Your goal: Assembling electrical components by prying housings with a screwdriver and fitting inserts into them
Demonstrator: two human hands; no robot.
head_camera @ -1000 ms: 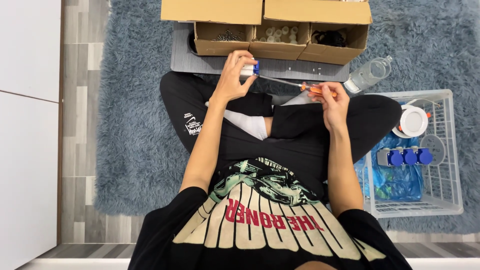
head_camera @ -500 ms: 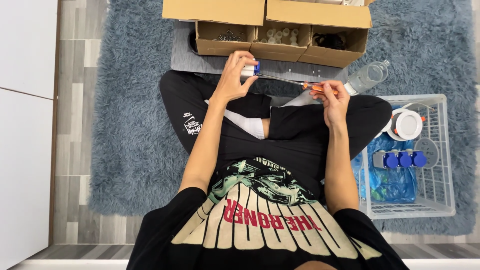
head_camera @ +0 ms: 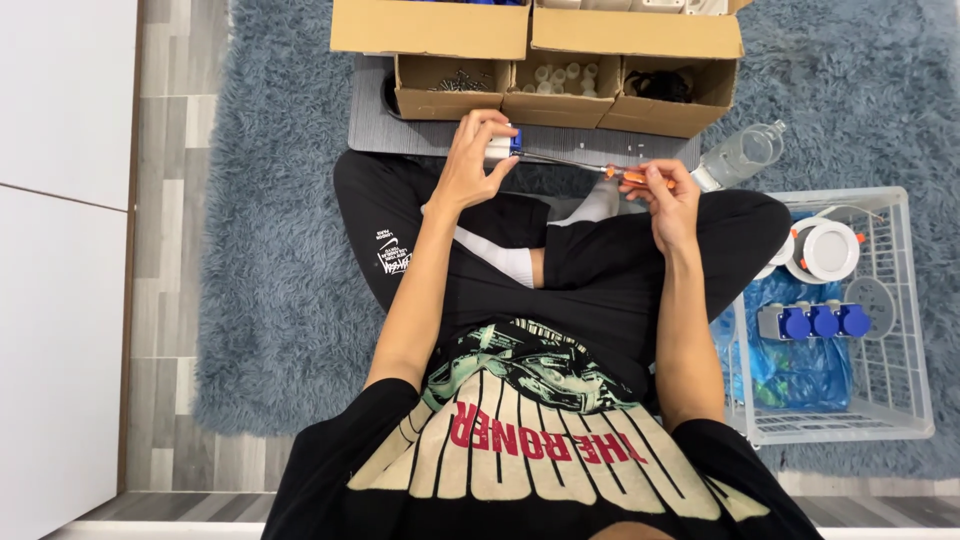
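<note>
Little changed since a moment ago: left hand [head_camera: 470,165] still clenched on small white-and-blue part [head_camera: 503,146] at upper centre of frame, right hand [head_camera: 668,192] still gripping orange-handled screwdriver [head_camera: 590,168], tip kept against part, so fastening seemingly ongoing.

Person, seated: black short-sleeved cotton T-shirt [head_camera: 540,450] with a large cream, red and pale-green graphic print across the chest. Black trousers [head_camera: 620,270] bearing a small white printed mark on the left thigh; white socks [head_camera: 505,260]. Both forearms bare, no watch or jewellery visible.
</note>
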